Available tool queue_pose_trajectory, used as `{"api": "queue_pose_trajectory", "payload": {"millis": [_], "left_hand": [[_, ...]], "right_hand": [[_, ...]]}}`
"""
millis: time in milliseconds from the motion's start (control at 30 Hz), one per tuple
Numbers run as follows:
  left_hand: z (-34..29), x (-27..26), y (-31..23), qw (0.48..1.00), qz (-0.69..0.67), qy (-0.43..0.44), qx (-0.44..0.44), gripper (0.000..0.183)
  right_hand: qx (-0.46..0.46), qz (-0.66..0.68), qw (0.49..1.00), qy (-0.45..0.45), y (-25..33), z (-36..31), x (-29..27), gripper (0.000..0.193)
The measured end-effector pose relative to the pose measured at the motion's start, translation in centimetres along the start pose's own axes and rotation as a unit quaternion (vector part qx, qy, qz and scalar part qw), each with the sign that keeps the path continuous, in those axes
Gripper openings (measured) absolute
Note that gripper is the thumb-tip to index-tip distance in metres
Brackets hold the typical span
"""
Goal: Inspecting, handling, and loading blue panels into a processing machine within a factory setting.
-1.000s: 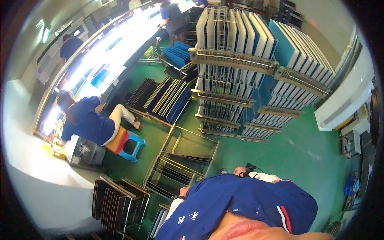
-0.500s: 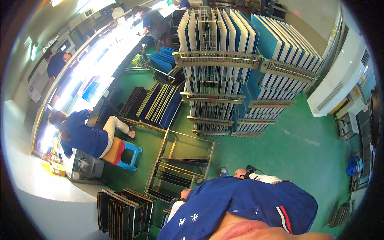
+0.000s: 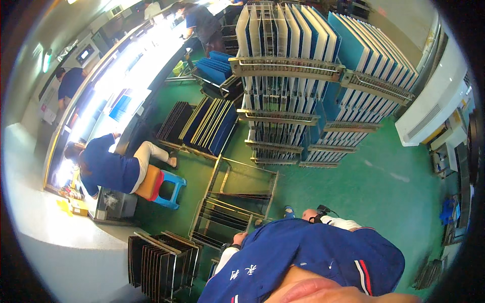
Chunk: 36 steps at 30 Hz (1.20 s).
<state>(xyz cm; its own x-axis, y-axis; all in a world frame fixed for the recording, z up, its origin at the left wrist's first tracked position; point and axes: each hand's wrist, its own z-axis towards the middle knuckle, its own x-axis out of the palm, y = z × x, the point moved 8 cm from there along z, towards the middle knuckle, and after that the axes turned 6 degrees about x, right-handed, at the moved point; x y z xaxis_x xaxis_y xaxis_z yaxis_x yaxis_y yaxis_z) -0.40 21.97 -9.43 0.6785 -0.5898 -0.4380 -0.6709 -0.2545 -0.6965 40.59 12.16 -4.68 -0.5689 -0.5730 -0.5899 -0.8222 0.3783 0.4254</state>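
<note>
Low in front of my body, my left hand (image 3: 240, 237) is beside the right edge of a low metal rack (image 3: 216, 177) that holds several dark panels (image 3: 222, 219) in its near part. Whether this hand touches the rack is unclear, and its fingers are too small to make out. My right hand (image 3: 309, 214) hangs at my right side above the green floor, with a dark band and a black device (image 3: 323, 209) at the wrist. Its fingers are mostly hidden, and nothing visible is held in it.
Tall racks of upright white and blue panels (image 3: 298, 38) stand ahead. Another rack of dark panels (image 3: 156, 257) stands near left. A seated person (image 3: 108, 164) on a blue stool (image 3: 174, 194) faces a brightly lit bench (image 3: 136, 81). A white air conditioner (image 3: 434, 113) stands at right.
The whole view has shifted, so the racks and bench appear further right, and the tall racks slightly higher. Both my hands stay low near my body, with no visible grasp or release.
</note>
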Motion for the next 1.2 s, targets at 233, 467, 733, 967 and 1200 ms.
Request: {"api": "queue_pose_trajectory", "payload": {"millis": [233, 467, 733, 967, 1200], "left_hand": [[1.3, 0.7, 3.3, 0.999, -0.001, -0.013, 0.052, 0.041], [2.3, 1.3, 3.4, 0.988, 0.101, -0.026, 0.112, 0.045], [-0.2, -0.7, 0.3, 0.995, 0.0, -0.068, -0.077, 0.041], [-0.6, -0.2, 0.8, 0.994, 0.008, -0.094, -0.057, 0.041], [-1.6, 0.0, 1.2, 0.986, -0.074, -0.121, -0.088, 0.042]], "right_hand": [[0.089, 0.001, 0.996, -0.031, -1.1, 1.7, 0.1, 0.034], [0.087, -0.009, 0.994, -0.062, 1.8, 0.8, -3.4, 0.03], [0.075, -0.031, 0.996, -0.037, -1.9, 4.5, -2.1, 0.034], [0.026, -0.006, 0.999, -0.02, -0.2, 4.0, -3.7, 0.044], [0.022, -0.028, 0.999, -0.035, -4.5, 7.2, -0.9, 0.04]]}}
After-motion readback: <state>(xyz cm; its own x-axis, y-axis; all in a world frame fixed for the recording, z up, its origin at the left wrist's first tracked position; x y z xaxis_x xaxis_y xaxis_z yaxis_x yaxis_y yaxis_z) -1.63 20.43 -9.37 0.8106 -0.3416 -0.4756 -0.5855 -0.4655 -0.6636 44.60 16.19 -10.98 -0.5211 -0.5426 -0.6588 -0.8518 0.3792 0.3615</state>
